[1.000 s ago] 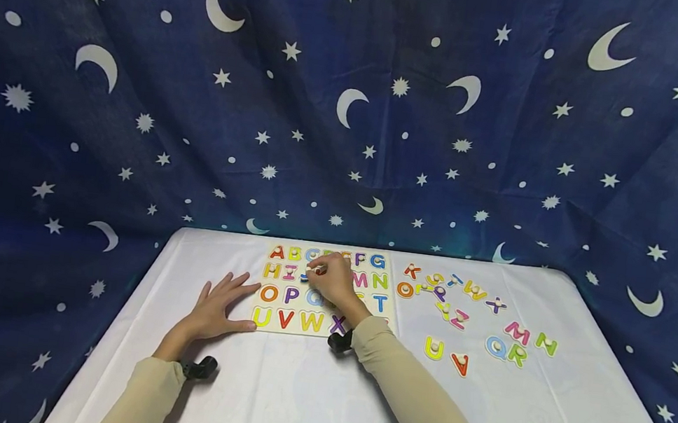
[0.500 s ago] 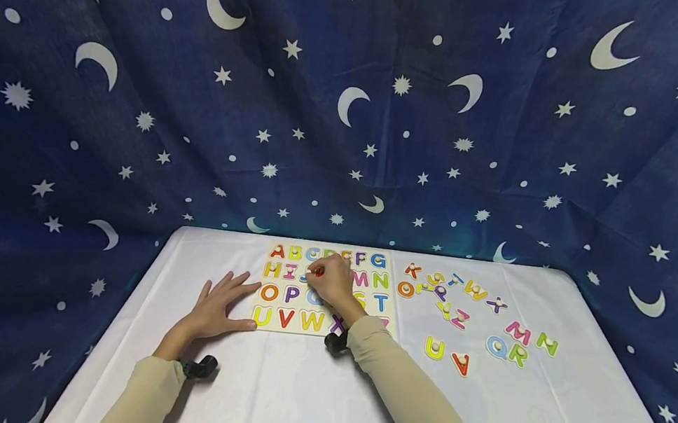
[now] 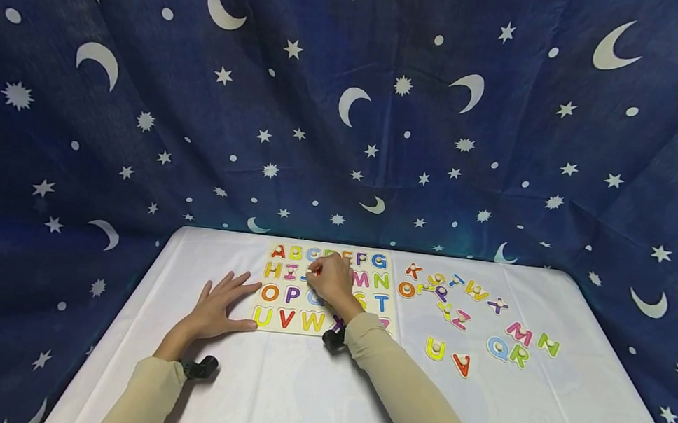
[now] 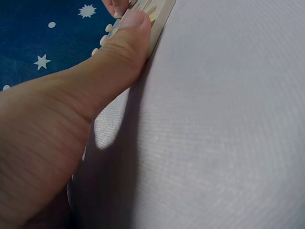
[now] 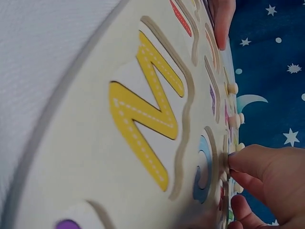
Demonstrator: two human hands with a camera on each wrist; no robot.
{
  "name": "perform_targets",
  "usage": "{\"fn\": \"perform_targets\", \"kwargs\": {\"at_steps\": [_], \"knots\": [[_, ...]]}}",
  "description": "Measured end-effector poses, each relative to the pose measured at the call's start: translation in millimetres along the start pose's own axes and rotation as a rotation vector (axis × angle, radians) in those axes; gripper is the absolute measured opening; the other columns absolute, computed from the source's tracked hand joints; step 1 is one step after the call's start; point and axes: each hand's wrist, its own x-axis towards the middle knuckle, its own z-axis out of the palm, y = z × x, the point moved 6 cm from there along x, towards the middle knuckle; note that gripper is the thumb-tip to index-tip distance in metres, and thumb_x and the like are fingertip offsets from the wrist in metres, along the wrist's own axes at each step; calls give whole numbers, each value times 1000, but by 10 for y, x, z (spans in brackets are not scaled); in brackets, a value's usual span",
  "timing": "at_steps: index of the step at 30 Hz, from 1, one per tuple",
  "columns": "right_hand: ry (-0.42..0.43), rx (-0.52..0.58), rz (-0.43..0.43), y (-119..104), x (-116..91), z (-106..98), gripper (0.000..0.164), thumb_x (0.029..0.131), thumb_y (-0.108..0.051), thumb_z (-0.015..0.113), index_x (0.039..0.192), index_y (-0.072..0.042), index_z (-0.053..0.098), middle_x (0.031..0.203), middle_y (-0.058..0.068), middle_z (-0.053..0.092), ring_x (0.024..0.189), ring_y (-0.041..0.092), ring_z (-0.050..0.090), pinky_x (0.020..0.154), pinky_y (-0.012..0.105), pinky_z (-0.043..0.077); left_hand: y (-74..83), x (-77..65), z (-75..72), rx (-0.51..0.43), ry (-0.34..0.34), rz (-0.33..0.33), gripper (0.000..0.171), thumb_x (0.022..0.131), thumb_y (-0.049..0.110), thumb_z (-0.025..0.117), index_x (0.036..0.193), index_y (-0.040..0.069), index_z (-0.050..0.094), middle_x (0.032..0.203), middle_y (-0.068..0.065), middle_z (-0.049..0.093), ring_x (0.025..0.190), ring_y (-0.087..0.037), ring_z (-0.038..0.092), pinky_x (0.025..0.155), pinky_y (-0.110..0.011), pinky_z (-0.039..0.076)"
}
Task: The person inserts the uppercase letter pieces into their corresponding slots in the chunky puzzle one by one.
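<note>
A wooden alphabet puzzle board [image 3: 295, 308] lies on the white table. My left hand [image 3: 219, 306] spreads at its left side, with the thumb and fingertips at the edge. In the left wrist view the thumb [image 4: 119, 47] touches the board's corner. Over the second row, my right hand [image 3: 333, 285] pinches a blue letter J piece [image 3: 303, 275] at the J place, next to the pink I piece [image 3: 290, 272]. Its knob is hidden by the fingers. From the right wrist, thumb and finger [image 5: 252, 160] meet low over the board, beyond the yellow W recess [image 5: 157, 105].
Knobbed letter pieces lie loose right of the board, among them an orange O [image 3: 406, 290], a purple X [image 3: 497, 306], a yellow U [image 3: 435, 349] and a red A-like or V piece [image 3: 461, 365]. A dark blue star-patterned cloth [image 3: 344, 170] hangs behind the table.
The blue J piece has turned and come down flatter at its place on the board, my right hand shifting only slightly. My left hand stays where it was.
</note>
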Motion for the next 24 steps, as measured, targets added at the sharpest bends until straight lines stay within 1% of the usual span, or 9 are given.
{"fn": "perform_targets", "kwargs": {"at_steps": [6, 9, 14, 17, 24], "knots": [[-34, -77, -41, -50, 37, -7, 4, 85, -20, 80, 85, -16, 80, 93, -1, 63, 100, 26, 50, 87, 45, 42, -10, 2, 9, 4, -5, -8, 89, 76, 56, 86, 151, 22, 53, 166, -15, 31, 155, -45, 12, 120, -71, -6], [-41, -99, -36, -62, 47, 0, 4, 86, -19, 79, 83, -17, 79, 93, -1, 63, 101, 26, 50, 88, 46, 42, -18, 0, 6, 4, -7, -9, 90, 76, 57, 86, 152, 22, 53, 167, -15, 30, 155, -45, 12, 119, -71, -6], [-33, -56, -7, -41, 47, -4, 3, 86, -19, 80, 84, -17, 80, 96, 0, 64, 104, 26, 51, 93, 47, 42, -16, 7, -7, 7, 3, -1, 89, 76, 56, 86, 151, 22, 53, 166, -15, 31, 155, -46, 13, 119, -71, -6], [-30, -20, 3, -16, 39, 4, 3, 86, -19, 81, 87, -16, 80, 97, 0, 64, 103, 25, 50, 93, 48, 42, -14, 8, -5, 9, 4, 3, 89, 76, 56, 86, 151, 21, 53, 166, -15, 31, 155, -46, 14, 119, -72, -5], [-14, 10, -16, 20, 24, 17, 5, 85, -19, 82, 89, -16, 81, 95, 1, 64, 101, 24, 52, 95, 49, 41, -10, 4, 10, -4, -3, -4, 89, 76, 56, 86, 151, 21, 53, 166, -15, 31, 155, -45, 12, 120, -71, -6]]}}
